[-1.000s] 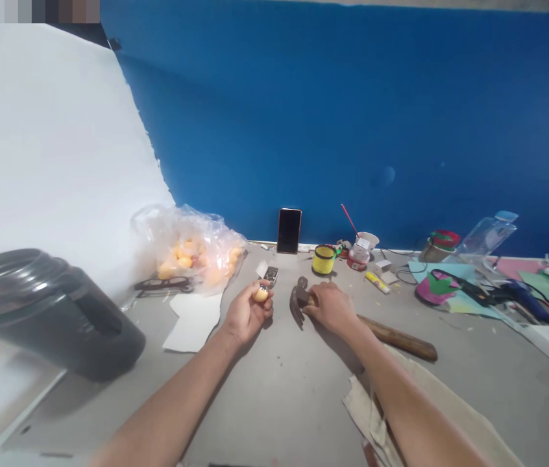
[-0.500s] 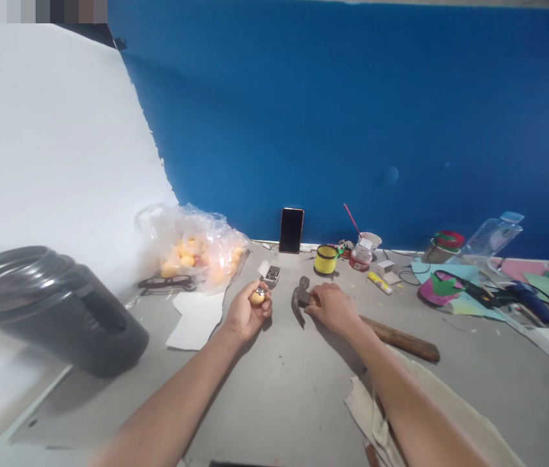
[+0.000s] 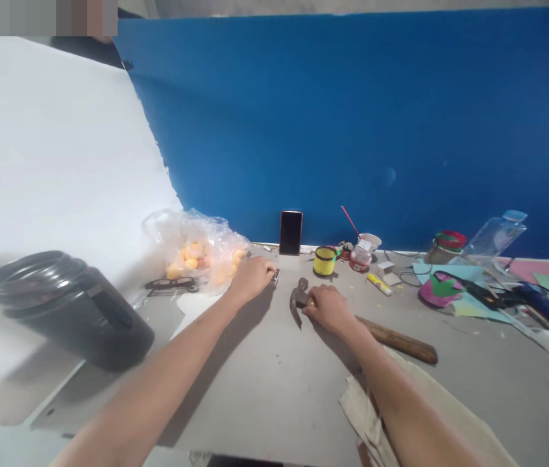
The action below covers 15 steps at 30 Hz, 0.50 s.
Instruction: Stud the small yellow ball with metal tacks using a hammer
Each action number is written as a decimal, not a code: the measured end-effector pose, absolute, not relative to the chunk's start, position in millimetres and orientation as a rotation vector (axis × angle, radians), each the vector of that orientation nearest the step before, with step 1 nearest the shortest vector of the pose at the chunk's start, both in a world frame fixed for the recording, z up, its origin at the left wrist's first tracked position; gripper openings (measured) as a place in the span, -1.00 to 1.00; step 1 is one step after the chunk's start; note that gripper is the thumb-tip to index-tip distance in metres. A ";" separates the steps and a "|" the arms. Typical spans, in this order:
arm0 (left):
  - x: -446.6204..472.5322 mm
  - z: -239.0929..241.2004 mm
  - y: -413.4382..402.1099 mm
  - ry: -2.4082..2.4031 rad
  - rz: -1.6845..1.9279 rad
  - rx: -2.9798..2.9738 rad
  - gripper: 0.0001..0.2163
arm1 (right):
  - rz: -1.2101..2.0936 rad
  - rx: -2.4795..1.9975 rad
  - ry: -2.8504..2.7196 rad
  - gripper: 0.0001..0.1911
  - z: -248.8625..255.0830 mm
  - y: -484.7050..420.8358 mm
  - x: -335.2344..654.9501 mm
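Observation:
My left hand [image 3: 254, 276] reaches forward to a small box of nails [image 3: 275, 275] beside a clear plastic bag of yellow-orange balls [image 3: 199, 251]. Its fingers are curled down over the box's near edge and what they hold is hidden. My right hand [image 3: 328, 309] lies on the grey table, closed around the neck of a hammer. The hammer's dark steel head [image 3: 297, 300] sticks out to the left of the hand, and its wooden handle [image 3: 398, 340] runs off to the right.
A black jar [image 3: 73, 312] lies on its side at the left. Black glasses [image 3: 172, 284] and white paper [image 3: 191, 305] sit by the bag. A phone [image 3: 291, 232] leans on the blue wall, next to a yellow cup [image 3: 324, 260]. Coloured papers, cables and a plastic bottle [image 3: 496, 233] crowd the right. A beige cloth [image 3: 376, 415] lies under my right forearm.
My left hand, which held a small yellow ball up near the hammer, has stretched forward and left to the nail box; the ball no longer shows. My right hand stayed on the hammer.

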<state>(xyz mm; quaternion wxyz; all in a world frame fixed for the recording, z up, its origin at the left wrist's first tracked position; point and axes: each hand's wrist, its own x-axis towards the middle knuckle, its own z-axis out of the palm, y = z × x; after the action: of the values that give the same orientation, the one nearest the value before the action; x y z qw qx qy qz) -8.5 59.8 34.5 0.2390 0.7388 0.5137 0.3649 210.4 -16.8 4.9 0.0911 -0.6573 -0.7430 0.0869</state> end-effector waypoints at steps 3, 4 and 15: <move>2.9 30.9 79.9 1.420 0.892 2.082 -0.74 | 0.285 -1.958 -2.201 -0.77 4.4 -16.0 210.3; 5.4 28.6 84.2 1.429 0.866 2.096 -0.71 | 0.289 -1.959 -2.197 -0.76 4.5 -16.0 210.1; 1.4 14.9 101.7 1.435 0.767 2.264 -0.67 | 0.284 -1.958 -2.195 -0.74 11.4 -18.7 209.4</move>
<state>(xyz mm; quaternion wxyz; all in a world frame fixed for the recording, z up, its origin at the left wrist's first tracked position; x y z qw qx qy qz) 1.4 101.7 14.9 0.1756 0.7994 0.5067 0.2708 209.4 -18.7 11.4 0.0932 -0.6596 -0.7396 0.0958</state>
